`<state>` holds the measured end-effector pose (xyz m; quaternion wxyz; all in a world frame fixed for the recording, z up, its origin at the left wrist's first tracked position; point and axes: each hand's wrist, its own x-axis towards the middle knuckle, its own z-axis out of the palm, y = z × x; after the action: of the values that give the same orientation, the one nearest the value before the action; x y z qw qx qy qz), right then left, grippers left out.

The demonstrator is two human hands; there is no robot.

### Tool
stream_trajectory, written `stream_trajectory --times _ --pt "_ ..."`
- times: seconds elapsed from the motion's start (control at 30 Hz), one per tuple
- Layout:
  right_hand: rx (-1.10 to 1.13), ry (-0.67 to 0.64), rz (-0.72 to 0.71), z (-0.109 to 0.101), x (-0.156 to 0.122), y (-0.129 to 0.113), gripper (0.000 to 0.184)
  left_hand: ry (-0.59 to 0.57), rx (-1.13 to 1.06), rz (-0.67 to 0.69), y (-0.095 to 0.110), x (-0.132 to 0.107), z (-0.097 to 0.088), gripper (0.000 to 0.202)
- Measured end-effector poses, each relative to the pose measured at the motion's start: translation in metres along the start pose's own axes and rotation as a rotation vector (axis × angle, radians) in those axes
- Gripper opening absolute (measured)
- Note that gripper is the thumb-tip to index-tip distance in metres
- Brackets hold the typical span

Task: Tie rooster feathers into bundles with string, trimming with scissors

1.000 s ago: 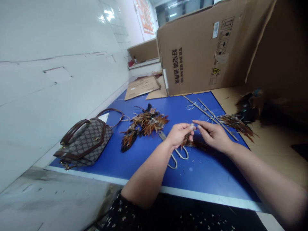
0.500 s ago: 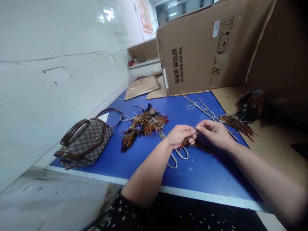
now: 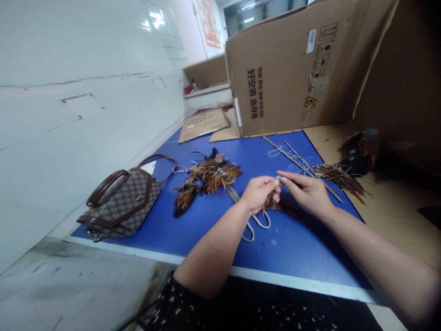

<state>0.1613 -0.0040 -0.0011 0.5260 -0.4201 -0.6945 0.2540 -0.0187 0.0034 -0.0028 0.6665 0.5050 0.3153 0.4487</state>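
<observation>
My left hand [image 3: 261, 193] pinches the base of a small bunch of brown feathers [image 3: 280, 208], which hangs below my fingers over the blue table. Meeting it at the fingertips, my right hand [image 3: 306, 188] is closed in a pinch at the same base; the exact bit between the fingertips is too small to make out. Under my left wrist lies a pair of scissors [image 3: 251, 230], blades partly hidden by the hand. A pile of brown and black feathers [image 3: 215, 174] rests left of my hands.
A patterned handbag [image 3: 127, 202] stands at the table's left. Thin sticks with loose thread [image 3: 292, 158] and more feathers [image 3: 341, 179] lie at the right. A large cardboard box [image 3: 285, 78] rises at the back, beside flat cardboard pieces [image 3: 203, 125]. The blue table [image 3: 213, 234] has a pale front edge.
My right hand's fingers have straightened somewhat and shifted slightly up at the pinch point. My left hand has moved a little to the right. The feather bunch stays between them.
</observation>
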Motion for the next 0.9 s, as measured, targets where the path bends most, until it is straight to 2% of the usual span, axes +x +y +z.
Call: stream_trajectory --times 0.4,0.57,0.7,0.9 --pt "0.014 -0.094 -0.001 -0.003 0.002 0.003 0.033 0.035 0.066 -0.005 0.000 0.000 -0.001 0.043" --pt "-0.022 -0.122 0.031 -0.017 0.004 -0.006 0.047 0.033 -0.103 -0.023 0.009 -0.001 0.001 0.040" --pt "0.009 -0.161 0.034 -0.024 0.004 -0.016 0.042 -0.039 -0.257 -0.046 0.017 -0.005 0.004 0.035" --pt "0.058 -0.172 -0.018 -0.021 0.002 -0.025 0.037 -0.165 -0.392 -0.077 0.025 -0.011 0.003 0.022"
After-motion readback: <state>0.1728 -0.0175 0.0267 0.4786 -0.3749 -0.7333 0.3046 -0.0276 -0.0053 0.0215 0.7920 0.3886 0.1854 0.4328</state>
